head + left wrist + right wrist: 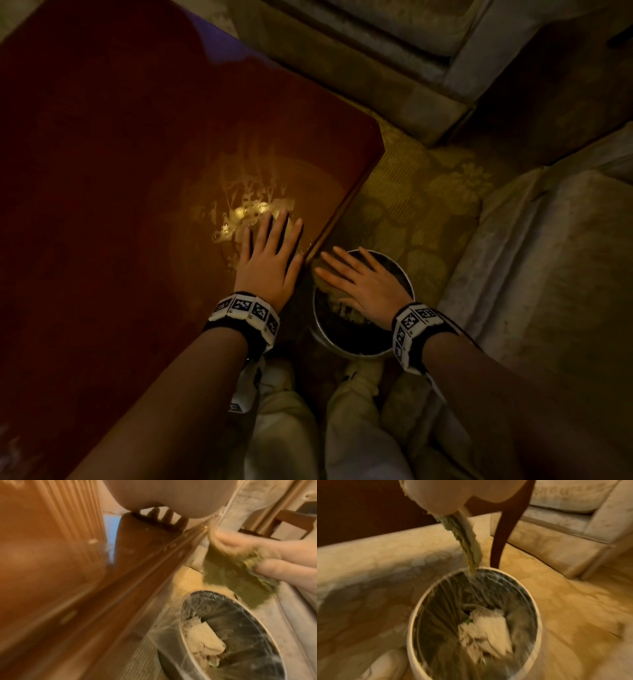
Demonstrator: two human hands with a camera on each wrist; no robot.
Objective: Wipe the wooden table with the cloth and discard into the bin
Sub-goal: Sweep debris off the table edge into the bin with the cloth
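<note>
My left hand lies flat, fingers straight, on the glossy reddish wooden table near its corner. My right hand pinches one fuzzy green cloth, which hangs limp above the one round, pale-rimmed bin, lined with crinkled clear plastic and holding crumpled white paper.

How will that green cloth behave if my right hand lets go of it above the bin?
Probably floppy: the green cloth droops in limp folds from the right hand. It looks light, held by a finger pinch alone. It would likely drop into the bin, since its tip hangs at the rim.
</note>
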